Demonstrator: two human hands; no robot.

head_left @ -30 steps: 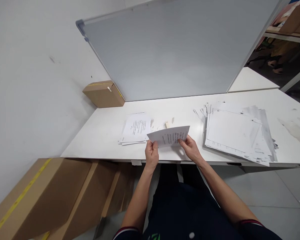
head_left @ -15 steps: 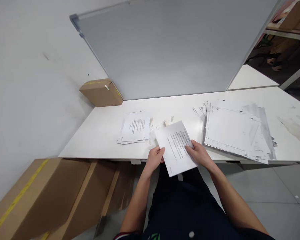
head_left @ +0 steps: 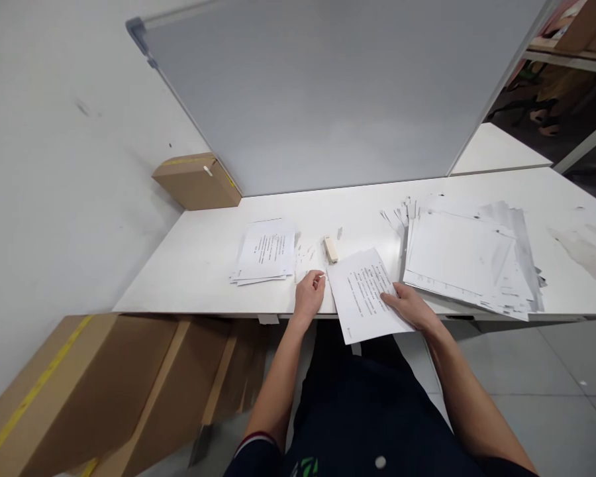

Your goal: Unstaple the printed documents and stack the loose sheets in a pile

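My right hand (head_left: 411, 307) grips the right edge of printed sheets of paper (head_left: 365, 298), thumb on top. The sheets tilt over the table's front edge. Just left of them, my left hand (head_left: 309, 295) is apart from the paper, its fingers curled together; a tiny pale bit shows at the fingertips, too small to name. Beyond the sheets' top edge lies a small beige oblong object (head_left: 330, 250), perhaps a stapler. A stack of printed papers (head_left: 265, 252) lies to the left, and a larger, untidy paper pile (head_left: 464, 258) to the right.
Small dark marks or scraps dot the white table (head_left: 193, 265). A whiteboard (head_left: 318, 99) stands along the back, with a cardboard box (head_left: 198, 182) at its left corner. Large cartons (head_left: 79, 391) stand below on the left. Shelving (head_left: 571, 63) is at the far right.
My left hand has let go of the sheets and moved slightly up beside them. The sheets have shifted right in my right hand, uncovering more of the beige object.
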